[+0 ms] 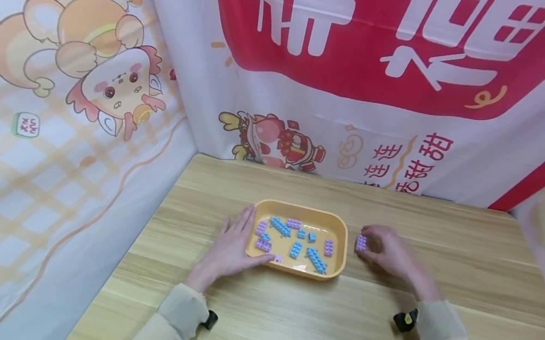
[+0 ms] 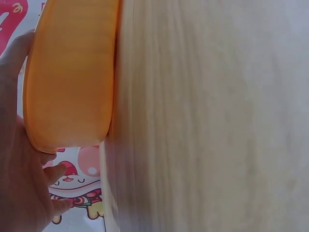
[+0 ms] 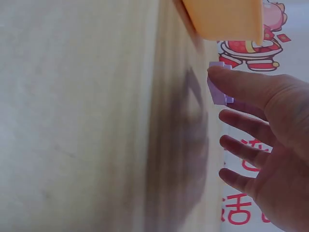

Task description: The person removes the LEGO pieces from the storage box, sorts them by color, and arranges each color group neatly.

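Observation:
A yellow-orange tray [image 1: 341, 223] holds several purple and blue toy building bricks, among them a long blue brick [image 1: 316, 260] and a purple brick [image 1: 328, 247]. My left hand [image 1: 232, 248] rests against the tray's left end, its fingers straight along that side and its thumb across the front rim. In the left wrist view, the tray's outer wall [image 2: 72, 87] stands beside that hand. To the right of the tray, my right hand [image 1: 390, 251] pinches a purple brick [image 3: 217, 89] between thumb and forefinger. Its other fingers are spread apart in the right wrist view.
The tray stands on a wood-grain table [image 1: 288, 314]. Behind the table hangs a printed cloth [image 1: 347, 111] with red patches and cartoon figures, and another printed cloth [image 1: 70, 172] covers the left side. A dark device [image 1: 406, 320] sits at the right wrist.

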